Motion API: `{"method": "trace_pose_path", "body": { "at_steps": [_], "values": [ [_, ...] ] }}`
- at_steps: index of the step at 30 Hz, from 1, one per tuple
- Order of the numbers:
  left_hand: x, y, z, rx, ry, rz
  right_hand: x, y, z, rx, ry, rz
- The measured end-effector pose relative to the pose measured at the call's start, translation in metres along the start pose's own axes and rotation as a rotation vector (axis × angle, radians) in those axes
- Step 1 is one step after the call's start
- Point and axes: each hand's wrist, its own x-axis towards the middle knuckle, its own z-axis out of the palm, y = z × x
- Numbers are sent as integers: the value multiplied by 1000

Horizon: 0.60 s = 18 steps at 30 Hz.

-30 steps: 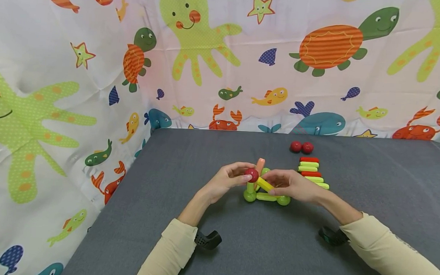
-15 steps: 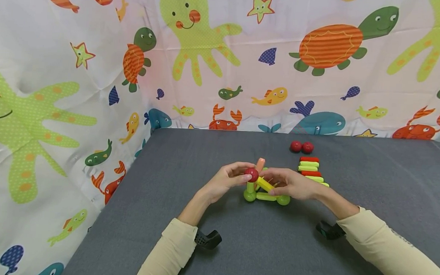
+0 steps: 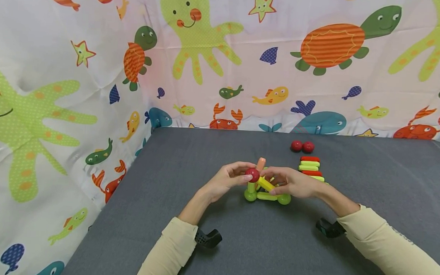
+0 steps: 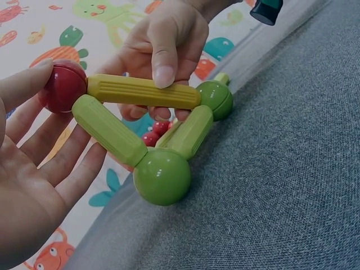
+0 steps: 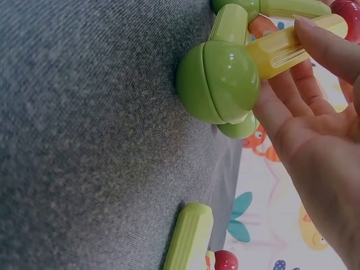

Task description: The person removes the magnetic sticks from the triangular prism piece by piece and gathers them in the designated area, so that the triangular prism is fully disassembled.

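Observation:
My left hand [image 3: 228, 180] pinches a red ball [image 4: 63, 86] at the top corner of a small frame of toy rods and balls. From that ball a yellow rod [image 4: 143, 91] slopes down to a green ball [image 5: 218, 82], and my right hand [image 3: 294, 183] pinches this rod with thumb and fingers. A light green rod [image 4: 109, 129] joins the red ball to another green ball [image 4: 162, 176] on the table. One more light green rod [image 3: 267, 196] lies between the two front green balls. An orange rod [image 3: 261, 163] rises behind the red ball, its lower end hidden.
Beyond my right hand, red and light green rods [image 3: 310, 163] lie in a row, partly covered by the hand. Two red balls [image 3: 302, 146] sit near the far edge of the grey table [image 3: 204, 149]. A printed curtain [image 3: 208, 70] hangs behind and at the left.
My right hand has shifted slightly left and up along the yellow rod, its forearm following and covering more of the loose rods. My left hand keeps its hold on the red ball.

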Motion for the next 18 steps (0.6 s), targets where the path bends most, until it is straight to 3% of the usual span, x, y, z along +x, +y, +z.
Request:
{"method": "trace_pose_path", "body": {
  "at_steps": [12,18],
  "values": [
    [-1,0,0,7,-18,14,-3,0,0,3,-4,-1],
    [-1,0,0,1,-24,19,-5,2,-1,-12,10,-63]
  ]
}}
